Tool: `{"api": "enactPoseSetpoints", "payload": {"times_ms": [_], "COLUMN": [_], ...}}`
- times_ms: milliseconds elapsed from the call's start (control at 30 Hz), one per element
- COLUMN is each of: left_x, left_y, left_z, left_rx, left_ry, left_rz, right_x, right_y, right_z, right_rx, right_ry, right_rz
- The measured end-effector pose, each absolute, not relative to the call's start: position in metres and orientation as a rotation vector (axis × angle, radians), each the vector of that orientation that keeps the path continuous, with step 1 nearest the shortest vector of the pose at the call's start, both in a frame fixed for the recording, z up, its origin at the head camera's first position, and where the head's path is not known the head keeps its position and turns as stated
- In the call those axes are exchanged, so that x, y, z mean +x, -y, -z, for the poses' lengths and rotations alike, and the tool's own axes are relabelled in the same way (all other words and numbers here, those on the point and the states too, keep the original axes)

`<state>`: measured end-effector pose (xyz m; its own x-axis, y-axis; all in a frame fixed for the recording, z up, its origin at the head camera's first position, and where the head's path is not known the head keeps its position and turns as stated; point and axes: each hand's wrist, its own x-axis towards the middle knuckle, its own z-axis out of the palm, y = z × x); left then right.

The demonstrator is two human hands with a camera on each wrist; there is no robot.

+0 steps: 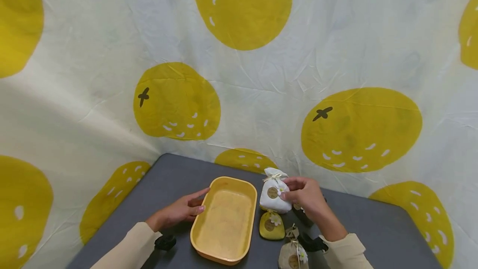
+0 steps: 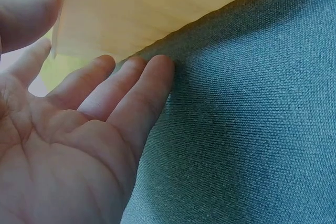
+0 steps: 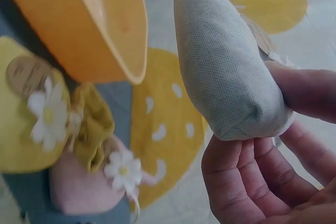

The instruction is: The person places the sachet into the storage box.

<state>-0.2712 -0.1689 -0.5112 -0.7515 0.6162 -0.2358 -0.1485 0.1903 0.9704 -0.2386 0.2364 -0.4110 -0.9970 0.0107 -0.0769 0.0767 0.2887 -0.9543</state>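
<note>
My right hand (image 1: 308, 196) pinches a white drawstring pouch (image 1: 275, 200) between thumb and fingers. The pouch has a straw-coloured bow, a round brown label and a small white flower. In the right wrist view, its pale cloth base (image 3: 226, 72) faces the camera, with the thumb on one side and the fingers underneath. My left hand (image 1: 179, 210) rests at the left side of a yellow-orange tray (image 1: 195, 233), thumb and index fingertip at its rim. In the left wrist view, the other fingers (image 2: 139, 98) lie loosely extended beside the tray wall, palm up.
A yellow pouch (image 1: 274, 232) sits right of the tray, with a beige pouch (image 1: 285, 254) nearer me. A dark pouch (image 1: 304, 218) is partly hidden by my right hand. The right wrist view also shows a pink pouch (image 3: 79, 192). A fruit-print cloth (image 1: 257, 78) hangs behind the grey table (image 1: 186, 169).
</note>
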Motion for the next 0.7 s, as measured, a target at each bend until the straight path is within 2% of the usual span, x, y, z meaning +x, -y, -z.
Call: {"api": "enactPoseSetpoints", "payload": {"times_ms": [233,700], "left_x": [-0.268,-0.271], "left_y": [0.167,0.169], "left_z": [0.510,0.513], "left_rx": [0.413,0.413], "left_ry": [-1.854,-1.838], "left_rz": [-1.631,-1.633], "right_x": [-0.247,-0.268], "right_y": [-0.214,-0.166], "right_z": [0.410,0.411], "right_rx": [-0.040,-0.031], "right_ry": [-2.430,-2.389], "right_rz": [1.890,1.970]}}
